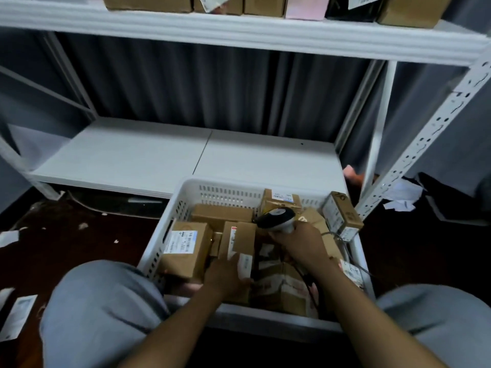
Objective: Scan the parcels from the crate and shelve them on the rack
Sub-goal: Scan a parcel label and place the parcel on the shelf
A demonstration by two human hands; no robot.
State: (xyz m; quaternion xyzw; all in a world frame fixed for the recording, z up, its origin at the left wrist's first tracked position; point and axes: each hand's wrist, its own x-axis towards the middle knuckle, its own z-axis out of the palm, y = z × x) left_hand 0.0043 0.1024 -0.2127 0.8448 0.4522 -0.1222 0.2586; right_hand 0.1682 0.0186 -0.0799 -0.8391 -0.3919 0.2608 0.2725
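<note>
Forearms (pixel 186 322): extended into the crate (pixel 186 189).
Left hand (pixel 225 274): narrow parcel (pixel 239 240) gripped, held upright inside the crate.
Right hand (pixel 300 240): scanner (pixel 279 217) gripped, head turned toward that parcel.
Labels: white sticker on labelled parcel (pixel 186 248); print too blurred to be read.
Rack: lower shelf (pixel 159 155) behind crate; shelved boxes (pixel 148 2) above.
Floor: paper scraps (pixel 18 314) scattered.

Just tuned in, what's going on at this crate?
A person works over the white crate of cardboard parcels. The left hand grips a narrow parcel inside it, while the right hand holds the scanner just above, pointed toward it. The rack's upper shelf already carries boxes.
</note>
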